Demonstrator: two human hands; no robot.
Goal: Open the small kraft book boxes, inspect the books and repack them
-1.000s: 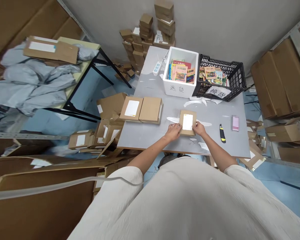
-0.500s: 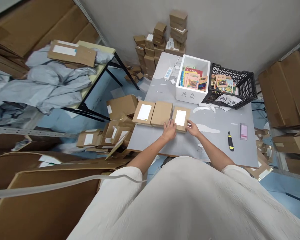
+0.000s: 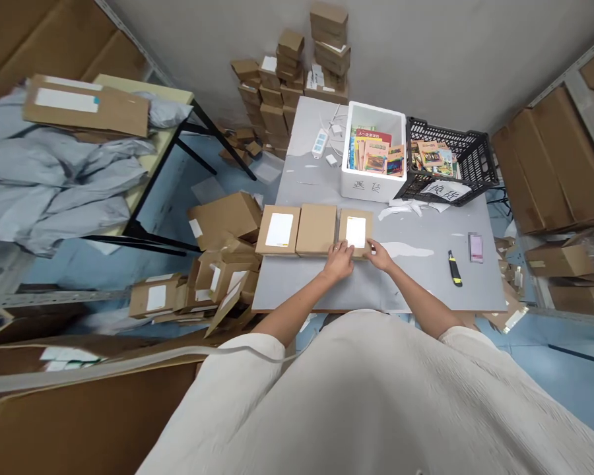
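Three brown cardboard boxes stand side by side on the grey table (image 3: 297,284). The left box (image 3: 263,241) and the right box (image 3: 347,224) carry white labels; the middle box (image 3: 317,228) shows none on top. My left hand (image 3: 339,261) rests at the near left edge of the right box, fingers slightly spread. At that box's near right corner, my right hand (image 3: 378,254) has its thumb and fingers round the corner. A narrow dark gap separates the middle and right boxes.
Behind the boxes stand a white foam bin (image 3: 371,188) and a black crate (image 3: 480,165), both holding booklets. A cutter (image 3: 455,269) and a phone-like item (image 3: 476,248) lie right. Cartons (image 3: 228,221) crowd the left floor; grey bags (image 3: 69,158) cover another table.
The view has shifted and turned a little. My left hand has moved slightly right along the right box's near edge. That box now sits more squarely in line with the others.
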